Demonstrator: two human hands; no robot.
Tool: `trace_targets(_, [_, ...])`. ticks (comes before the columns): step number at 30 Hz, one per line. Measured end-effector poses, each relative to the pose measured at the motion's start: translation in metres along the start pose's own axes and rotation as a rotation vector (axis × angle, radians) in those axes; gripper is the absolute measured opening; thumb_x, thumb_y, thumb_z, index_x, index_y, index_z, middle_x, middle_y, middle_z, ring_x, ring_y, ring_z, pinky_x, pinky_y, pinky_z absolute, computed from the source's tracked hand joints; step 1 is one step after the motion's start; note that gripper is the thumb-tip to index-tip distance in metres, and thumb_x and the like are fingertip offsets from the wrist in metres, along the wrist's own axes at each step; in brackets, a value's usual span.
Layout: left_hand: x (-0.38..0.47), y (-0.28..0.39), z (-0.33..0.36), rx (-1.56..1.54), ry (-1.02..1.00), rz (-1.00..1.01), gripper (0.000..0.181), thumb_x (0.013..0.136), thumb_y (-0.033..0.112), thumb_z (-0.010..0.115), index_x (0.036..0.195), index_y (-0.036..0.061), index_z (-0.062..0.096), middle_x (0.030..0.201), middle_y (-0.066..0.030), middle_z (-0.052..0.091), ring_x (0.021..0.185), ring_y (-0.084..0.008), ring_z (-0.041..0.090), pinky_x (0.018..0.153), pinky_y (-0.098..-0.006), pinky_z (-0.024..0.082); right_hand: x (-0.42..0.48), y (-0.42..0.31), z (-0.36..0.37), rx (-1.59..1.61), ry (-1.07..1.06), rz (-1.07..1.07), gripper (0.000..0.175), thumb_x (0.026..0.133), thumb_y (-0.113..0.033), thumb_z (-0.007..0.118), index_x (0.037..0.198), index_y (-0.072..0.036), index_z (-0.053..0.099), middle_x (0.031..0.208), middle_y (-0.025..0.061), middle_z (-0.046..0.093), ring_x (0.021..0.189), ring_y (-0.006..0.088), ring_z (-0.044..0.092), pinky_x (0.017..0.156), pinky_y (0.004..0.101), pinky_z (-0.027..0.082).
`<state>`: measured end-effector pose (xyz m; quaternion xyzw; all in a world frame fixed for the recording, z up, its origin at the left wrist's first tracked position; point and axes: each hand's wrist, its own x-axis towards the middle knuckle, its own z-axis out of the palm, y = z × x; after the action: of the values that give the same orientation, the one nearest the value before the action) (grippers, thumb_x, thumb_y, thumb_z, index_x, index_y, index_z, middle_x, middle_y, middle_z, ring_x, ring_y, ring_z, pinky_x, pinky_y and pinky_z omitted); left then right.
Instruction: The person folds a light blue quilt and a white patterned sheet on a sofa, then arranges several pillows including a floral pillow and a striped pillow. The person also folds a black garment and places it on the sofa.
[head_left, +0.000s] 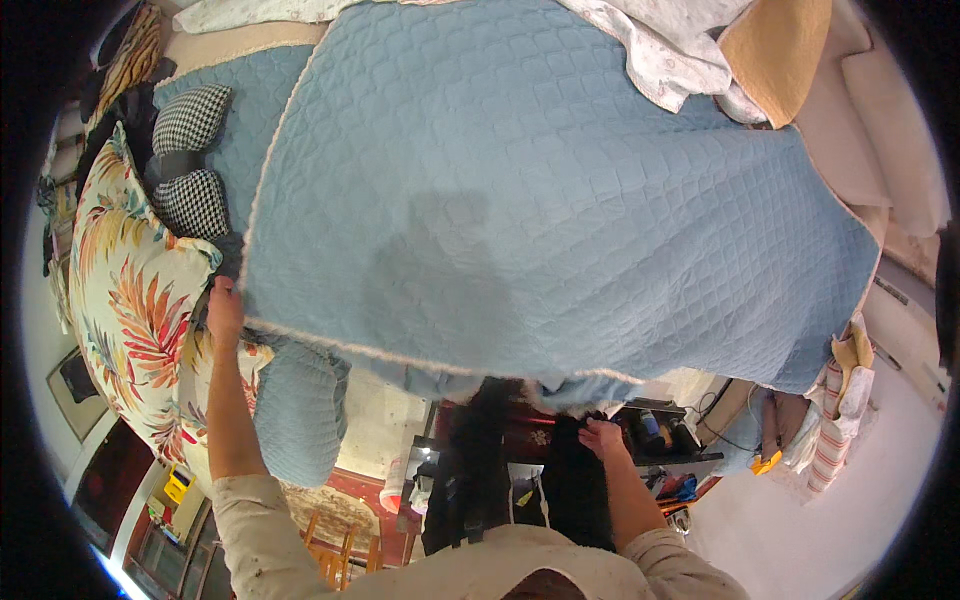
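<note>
A blue quilted blanket (525, 210) with a pale fuzzy edging is spread out in front of me, its right part stretched in long folds. At its near left corner, my left hand (225, 311) is closed on the blanket's edge, next to a leaf-patterned pillow (142, 300). My right hand (601, 437) is by the near edge, its fingers bent against a dark, fluffy patch; whether they grip the blanket cannot be made out. Two houndstooth cushion parts (191, 120) joined by a dark band lie on more blue quilting at the left.
White patterned bedding (660, 67) and a tan cloth (780, 60) lie at the back right. Dark shelves (660, 431) with bottles and cables stand near my right arm. A wooden stool or chair (345, 551) is low at the left.
</note>
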<state>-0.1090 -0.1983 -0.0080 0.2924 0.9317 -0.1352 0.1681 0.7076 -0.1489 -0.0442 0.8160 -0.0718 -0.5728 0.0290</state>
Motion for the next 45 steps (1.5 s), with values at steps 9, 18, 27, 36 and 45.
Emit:
trace_targets(9, [-0.120,0.170,0.060,0.049,0.050,0.612,0.055,0.081,0.017,0.065,0.132,0.0124,0.046,0.138,-0.0179,0.041,0.127,-0.0379,0.038,0.100,-0.0522,0.034,-0.021,-0.106,0.079,-0.792,0.316,-1.143,0.066,0.079,-0.010,0.066,0.138,-0.005,0.037,0.137,0.0190,0.041,0.125,0.0342,0.043,0.100,0.0399,0.040])
trace_targets(18, [-0.154,0.343,0.083,0.038,-0.191,0.770,0.054,0.085,0.023,0.062,0.135,0.0144,0.046,0.146,-0.0130,0.036,0.134,-0.0341,0.033,0.105,-0.0504,0.029,-0.014,-0.139,0.156,-0.818,0.019,-1.274,0.073,0.080,-0.017,0.066,0.144,-0.008,0.034,0.148,0.0207,0.033,0.136,0.0374,0.031,0.112,0.0431,0.026])
trace_targets(27, [-0.130,0.381,0.068,0.013,-0.192,0.796,0.055,0.079,0.026,0.065,0.131,0.0189,0.049,0.144,-0.0114,0.039,0.133,-0.0328,0.036,0.098,-0.0510,0.039,0.058,-0.175,-0.011,-0.716,0.459,-0.705,0.065,0.073,-0.021,0.067,0.128,-0.003,0.040,0.127,0.0241,0.049,0.113,0.0433,0.051,0.095,0.0499,0.042])
trace_targets(36, [-0.080,0.424,0.053,-0.181,-0.455,0.534,0.032,0.081,0.025,0.062,0.110,0.0124,0.057,0.118,-0.0117,0.057,0.102,-0.0349,0.056,0.082,-0.0448,0.048,-0.064,-0.262,0.074,-0.555,0.336,-1.281,0.055,0.078,-0.009,0.061,0.130,-0.004,0.041,0.129,0.0225,0.047,0.121,0.0403,0.046,0.100,0.0437,0.039])
trace_targets(45, [0.095,0.494,-0.024,-0.214,0.452,0.901,0.044,0.088,0.025,0.058,0.128,0.0104,0.050,0.135,-0.0110,0.049,0.121,-0.0334,0.046,0.099,-0.0465,0.036,-0.151,-0.408,0.265,-0.788,0.165,-1.776,0.055,0.085,-0.014,0.060,0.133,0.004,0.039,0.140,0.0256,0.038,0.132,0.0431,0.033,0.110,0.0480,0.026])
